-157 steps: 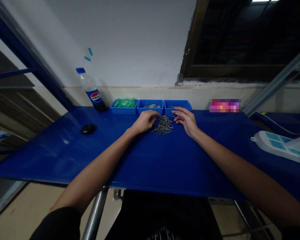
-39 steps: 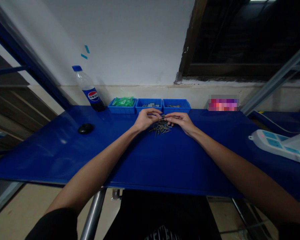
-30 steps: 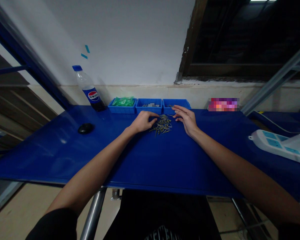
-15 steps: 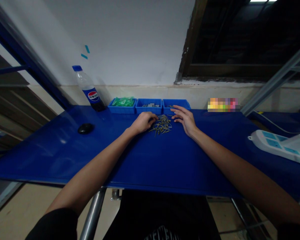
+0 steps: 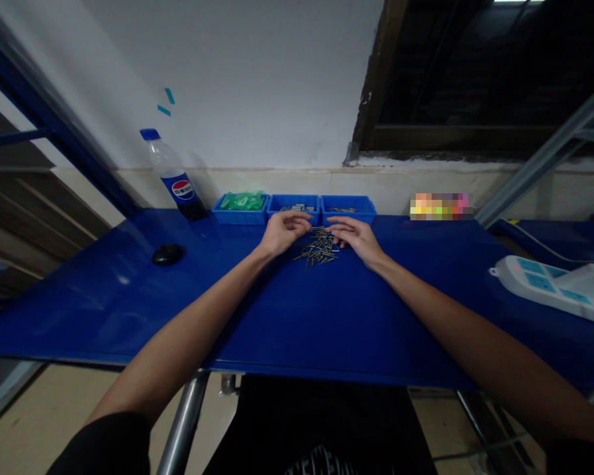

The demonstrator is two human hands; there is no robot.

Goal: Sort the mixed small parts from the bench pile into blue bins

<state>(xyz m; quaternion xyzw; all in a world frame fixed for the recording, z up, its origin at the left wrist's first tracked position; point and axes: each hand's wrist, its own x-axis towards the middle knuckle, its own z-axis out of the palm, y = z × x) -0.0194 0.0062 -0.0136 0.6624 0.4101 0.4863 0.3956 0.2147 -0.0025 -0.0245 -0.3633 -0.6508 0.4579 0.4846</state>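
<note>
A loose pile of small metal pins (image 5: 317,249) lies on the blue table (image 5: 297,310) in front of three blue trays. My left hand (image 5: 282,232) hovers at the pile's left edge with its fingers curled in a pinch. My right hand (image 5: 356,235) is at the pile's right edge, fingers bent toward the left hand's fingertips. What either pinches is too small to make out. The left tray (image 5: 242,206) holds green parts, the middle tray (image 5: 294,206) grey parts, the right tray (image 5: 348,206) a few pins.
A cola bottle (image 5: 171,177) stands at the back left, and a black mouse (image 5: 167,253) lies left of the hands. A white and blue device (image 5: 554,289) lies at the right edge. A blurred box (image 5: 440,206) sits by the wall.
Half a second ago the hands were apart, the right one spread near the right tray. Both have come together above the pile's far edge, fingertips nearly meeting.
</note>
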